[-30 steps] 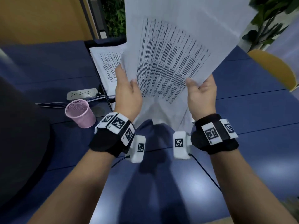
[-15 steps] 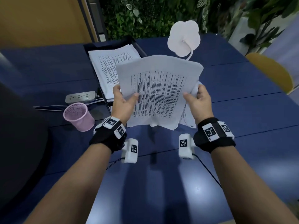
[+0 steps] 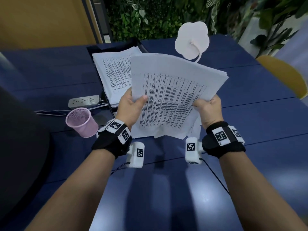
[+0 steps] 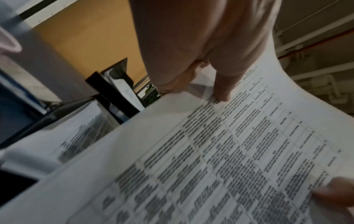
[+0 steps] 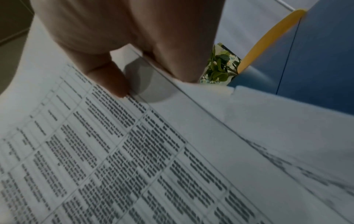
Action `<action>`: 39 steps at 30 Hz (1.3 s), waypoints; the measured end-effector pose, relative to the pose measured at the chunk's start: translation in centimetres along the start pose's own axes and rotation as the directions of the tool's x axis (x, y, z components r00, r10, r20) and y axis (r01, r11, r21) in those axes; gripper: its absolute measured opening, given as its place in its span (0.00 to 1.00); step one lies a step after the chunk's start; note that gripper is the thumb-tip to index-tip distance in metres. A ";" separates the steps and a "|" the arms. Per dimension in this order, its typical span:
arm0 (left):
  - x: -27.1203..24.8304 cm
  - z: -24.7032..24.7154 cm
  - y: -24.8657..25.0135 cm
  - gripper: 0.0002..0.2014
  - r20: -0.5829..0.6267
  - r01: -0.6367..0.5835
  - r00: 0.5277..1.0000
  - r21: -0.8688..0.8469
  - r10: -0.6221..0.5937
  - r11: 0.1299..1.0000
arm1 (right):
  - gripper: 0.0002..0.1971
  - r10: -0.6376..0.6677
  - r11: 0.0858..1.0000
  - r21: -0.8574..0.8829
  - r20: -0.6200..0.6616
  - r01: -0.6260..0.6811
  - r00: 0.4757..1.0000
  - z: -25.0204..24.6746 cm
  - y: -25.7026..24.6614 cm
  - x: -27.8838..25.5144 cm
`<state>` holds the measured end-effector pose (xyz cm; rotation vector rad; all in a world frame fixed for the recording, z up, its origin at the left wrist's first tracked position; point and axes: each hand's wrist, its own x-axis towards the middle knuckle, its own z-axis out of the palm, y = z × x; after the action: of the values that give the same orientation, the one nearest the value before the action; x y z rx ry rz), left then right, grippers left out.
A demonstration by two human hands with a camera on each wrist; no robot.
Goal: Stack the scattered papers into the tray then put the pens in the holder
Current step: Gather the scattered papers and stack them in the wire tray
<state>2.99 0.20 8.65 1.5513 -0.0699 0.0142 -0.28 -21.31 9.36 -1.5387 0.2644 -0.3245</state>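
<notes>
I hold a stack of printed papers (image 3: 173, 95) above the blue table, tilted away from me. My left hand (image 3: 133, 104) grips its left edge, thumb on top. My right hand (image 3: 206, 107) grips the right edge. Both wrist views show a thumb pressed on the printed top sheet (image 4: 210, 151) (image 5: 134, 151). Behind and to the left stands the black tray (image 3: 93, 49) with papers (image 3: 115, 72) lying in it. A pink mesh pen holder (image 3: 81, 121) stands left of my left wrist. No pens are in view.
A grey power strip (image 3: 84, 101) with its cable lies beside the tray. A white flower-shaped object (image 3: 191, 40) stands at the back of the table. A yellow chair back (image 3: 283, 75) is at the right, a dark rounded chair (image 3: 20, 147) at the left.
The stack has come down from upright in front of the camera to a lower, flatter tilt. Both hands dropped with it and keep their grip on its edges.
</notes>
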 end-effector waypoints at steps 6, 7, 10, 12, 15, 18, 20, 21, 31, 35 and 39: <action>-0.1 -0.9 0.3 0.13 -0.009 -0.041 0.999 -0.065 0.040 0.997 | 0.16 -0.058 0.997 0.051 0.059 0.055 0.997 0.1 0.0 -0.2; 0.0 -1.1 -0.1 0.12 -0.032 -0.024 0.999 -0.085 0.021 0.996 | 0.16 -0.067 0.997 0.046 0.066 0.064 0.996 0.1 0.2 -0.2; -0.2 -1.5 -1.9 0.08 -0.028 0.047 0.998 -0.024 -0.048 0.999 | 0.13 -0.035 0.999 0.027 0.076 0.033 0.996 -0.2 0.9 -0.2; -0.6 -1.6 -3.2 0.09 -0.007 0.053 0.999 0.026 -0.053 0.998 | 0.11 -0.025 0.998 0.053 0.076 0.021 0.997 -0.2 1.3 -0.5; -0.8 -1.6 -3.5 0.06 -0.094 0.006 0.996 0.015 -0.004 1.000 | 0.10 -0.021 0.992 0.123 0.082 0.011 0.996 0.1 0.8 -0.8; -0.4 -1.7 -2.4 0.09 -0.171 -0.066 0.983 -0.025 0.060 0.998 | 0.10 0.001 0.978 0.209 0.120 -0.026 0.993 0.2 -0.2 -0.6; 0.0 -1.8 -1.7 0.14 -0.212 -0.112 0.972 -0.020 0.106 0.993 | 0.11 0.037 0.961 0.268 0.136 -0.073 0.990 0.3 -0.8 -0.4; 0.1 -1.8 -1.4 0.19 -0.218 -0.130 0.968 -0.006 0.125 0.991 | 0.10 0.047 0.955 0.283 0.146 -0.088 0.988 0.4 -1.0 -0.4; 0.0 -2.9 -1.9 0.09 -0.008 0.073 0.997 -0.291 -0.079 0.954 | 0.09 0.084 0.923 0.364 0.134 -0.128 0.987 0.5 -2.2 -0.3; -0.6 -1.9 -2.4 0.10 0.027 0.129 0.992 -0.242 -0.127 0.962 | 0.13 0.128 0.976 0.172 0.061 -0.137 0.990 0.9 -1.9 -0.4; -0.5 -2.4 -3.3 0.09 -0.118 0.094 0.985 -0.236 -0.124 0.967 | 0.29 0.145 0.968 0.193 0.097 -0.161 0.985 0.8 -1.5 -0.5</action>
<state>2.75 2.58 5.25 1.3171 0.1153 0.0207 -0.53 -20.38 10.83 -1.3212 0.2756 -0.1599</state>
